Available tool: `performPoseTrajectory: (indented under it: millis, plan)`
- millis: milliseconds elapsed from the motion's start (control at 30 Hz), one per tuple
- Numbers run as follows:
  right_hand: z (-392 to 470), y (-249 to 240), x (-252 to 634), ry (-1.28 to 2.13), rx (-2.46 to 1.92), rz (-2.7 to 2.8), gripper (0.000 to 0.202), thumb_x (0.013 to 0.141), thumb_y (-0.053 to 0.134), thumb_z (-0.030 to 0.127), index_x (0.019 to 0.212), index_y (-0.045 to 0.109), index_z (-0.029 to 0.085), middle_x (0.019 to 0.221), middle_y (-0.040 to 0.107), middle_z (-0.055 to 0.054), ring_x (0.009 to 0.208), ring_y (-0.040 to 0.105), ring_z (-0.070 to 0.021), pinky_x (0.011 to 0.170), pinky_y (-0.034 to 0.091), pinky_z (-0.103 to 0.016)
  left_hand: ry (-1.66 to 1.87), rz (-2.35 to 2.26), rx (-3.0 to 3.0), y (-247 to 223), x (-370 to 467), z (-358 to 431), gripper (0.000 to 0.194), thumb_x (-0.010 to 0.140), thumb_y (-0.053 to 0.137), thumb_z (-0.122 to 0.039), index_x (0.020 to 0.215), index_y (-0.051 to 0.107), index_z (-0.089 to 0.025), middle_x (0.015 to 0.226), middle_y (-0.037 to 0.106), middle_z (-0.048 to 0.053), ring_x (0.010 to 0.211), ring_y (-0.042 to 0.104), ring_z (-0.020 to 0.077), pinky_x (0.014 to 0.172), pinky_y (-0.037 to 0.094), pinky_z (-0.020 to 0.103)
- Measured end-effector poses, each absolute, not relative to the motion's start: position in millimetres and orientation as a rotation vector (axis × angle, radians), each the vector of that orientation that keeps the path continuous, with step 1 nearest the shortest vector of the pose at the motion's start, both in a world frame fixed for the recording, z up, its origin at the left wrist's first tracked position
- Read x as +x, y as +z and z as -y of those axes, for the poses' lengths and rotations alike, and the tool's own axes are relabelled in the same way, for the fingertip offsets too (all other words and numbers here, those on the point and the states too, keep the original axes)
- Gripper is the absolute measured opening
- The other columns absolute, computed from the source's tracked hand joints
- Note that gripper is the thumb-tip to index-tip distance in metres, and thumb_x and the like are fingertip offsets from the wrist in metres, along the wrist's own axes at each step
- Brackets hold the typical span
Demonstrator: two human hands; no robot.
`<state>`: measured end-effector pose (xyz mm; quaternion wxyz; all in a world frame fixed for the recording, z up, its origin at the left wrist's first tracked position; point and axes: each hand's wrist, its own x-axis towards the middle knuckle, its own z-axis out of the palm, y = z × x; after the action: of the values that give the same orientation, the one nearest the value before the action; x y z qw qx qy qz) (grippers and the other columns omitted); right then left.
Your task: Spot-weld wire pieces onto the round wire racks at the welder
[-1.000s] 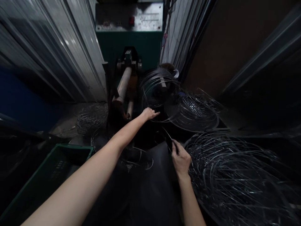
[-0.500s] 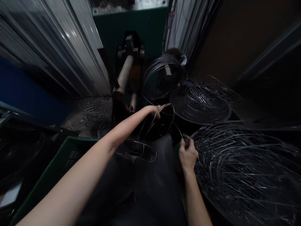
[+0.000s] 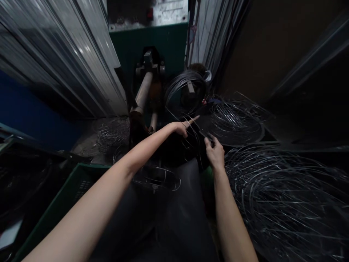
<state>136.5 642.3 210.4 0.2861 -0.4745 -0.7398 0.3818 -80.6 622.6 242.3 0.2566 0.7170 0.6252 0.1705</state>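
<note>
My left hand (image 3: 180, 128) reaches forward over the dark gap, its index finger stretched out and the other fingers curled round thin metal wire (image 3: 194, 122). Loose strands of that wire cross the hand and dangle below it. To the right, my right hand (image 3: 215, 153) is closed on a small dark tool (image 3: 205, 135), whose narrow end points toward the left hand. The fingers and dim light hide its exact kind. Beyond both hands, a coil of wire (image 3: 182, 83) hangs round a holder by the green machine (image 3: 174, 43).
A large heap of wire rings (image 3: 283, 196) lies at the right, with a smaller pile (image 3: 229, 114) on a round tray behind it. A green crate (image 3: 51, 207) stands at left, near tangled wire (image 3: 113, 133) on the floor. A metal pipe (image 3: 144, 89) juts from the machine.
My right hand has moved up and slightly left, nearer my left hand, and the dark tool now points forward. My left hand stays nearly in place; the wire loop between the hands has shifted.
</note>
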Motion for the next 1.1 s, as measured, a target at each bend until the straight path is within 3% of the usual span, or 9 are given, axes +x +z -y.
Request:
performPoseTrajectory:
  millis: [200, 300, 500, 600, 733, 800, 933, 1100]
  plan:
    - [-644, 218, 139, 1.001, -1.313, 2.109, 0.066, 0.074, 0.063, 0.049, 0.132, 0.052, 0.020, 0.111, 0.065, -0.011, 0.104, 0.058, -0.0259, 0.090, 0.043, -0.036, 0.587, -1.487, 1.756, 260, -76, -628, 0.119, 0.049, 0.058, -0.007, 0.146, -0.010, -0.012, 0.149, 0.029, 0.020, 0.136, 0.030, 0.0249, 0.104, 0.035, 0.038]
    - [-645, 216, 133, 0.995, -1.242, 2.163, 0.070, 0.070, 0.068, 0.049, 0.131, 0.051, 0.020, 0.117, 0.063, -0.010, 0.106, 0.057, -0.0252, 0.091, 0.043, -0.034, 0.682, -1.358, 1.637, 266, -69, -625, 0.119, 0.050, 0.058, -0.007, 0.146, -0.012, -0.011, 0.145, 0.036, 0.019, 0.133, 0.036, 0.0234, 0.103, 0.037, 0.036]
    - [-659, 228, 112, 0.705, -1.211, 2.192, 0.034, 0.084, 0.051, 0.043, 0.094, 0.067, 0.015, 0.090, 0.066, -0.012, 0.080, 0.059, -0.0223, 0.076, 0.043, -0.031, 0.906, -1.336, 1.350, 278, -59, -614, 0.120, 0.055, 0.068, -0.008, 0.147, -0.009, -0.024, 0.139, 0.046, 0.014, 0.121, 0.049, 0.0209, 0.101, 0.038, 0.037]
    - [-681, 260, 96, 0.584, -1.059, 2.170, 0.035, 0.086, 0.048, 0.045, 0.090, 0.066, 0.015, 0.086, 0.065, -0.011, 0.077, 0.056, -0.0213, 0.074, 0.042, -0.031, 1.163, -1.325, 1.191, 297, -56, -607, 0.105, 0.067, 0.069, -0.018, 0.147, 0.002, -0.031, 0.138, 0.047, 0.010, 0.117, 0.053, 0.0176, 0.098, 0.041, 0.036]
    - [-714, 312, 64, 0.487, -0.915, 2.142, 0.032, 0.085, 0.053, 0.043, 0.084, 0.067, 0.015, 0.081, 0.064, -0.009, 0.077, 0.056, -0.0209, 0.077, 0.043, -0.034, 1.502, -1.385, 0.966, 329, -55, -604, 0.058, 0.084, 0.055, -0.030, 0.138, 0.035, -0.021, 0.123, 0.059, 0.012, 0.101, 0.062, 0.0163, 0.088, 0.046, 0.033]
    - [-727, 329, 45, 0.466, -0.902, 2.145, 0.028, 0.084, 0.056, 0.040, 0.083, 0.068, 0.015, 0.079, 0.063, -0.008, 0.077, 0.056, -0.0205, 0.078, 0.043, -0.035, 1.665, -1.463, 0.895, 340, -57, -605, 0.043, 0.089, 0.049, -0.031, 0.130, 0.044, -0.020, 0.114, 0.062, 0.010, 0.096, 0.063, 0.0155, 0.085, 0.047, 0.032]
    - [-748, 334, 16, 0.490, -1.050, 2.167, 0.027, 0.082, 0.061, 0.035, 0.095, 0.068, 0.013, 0.093, 0.064, -0.012, 0.088, 0.057, -0.0237, 0.083, 0.042, -0.039, 1.897, -1.692, 0.673, 342, -66, -608, 0.036, 0.090, 0.046, -0.023, 0.125, 0.046, -0.017, 0.118, 0.060, 0.010, 0.107, 0.059, 0.0179, 0.088, 0.047, 0.033]
    - [-759, 316, 28, 0.614, -1.086, 2.187, 0.053, 0.074, 0.068, 0.040, 0.117, 0.060, 0.012, 0.111, 0.062, -0.013, 0.105, 0.055, -0.0231, 0.092, 0.038, -0.036, 1.899, -1.743, 0.652, 332, -75, -609, 0.043, 0.089, 0.052, -0.027, 0.130, 0.042, -0.020, 0.128, 0.054, 0.010, 0.121, 0.050, 0.0234, 0.096, 0.043, 0.038]
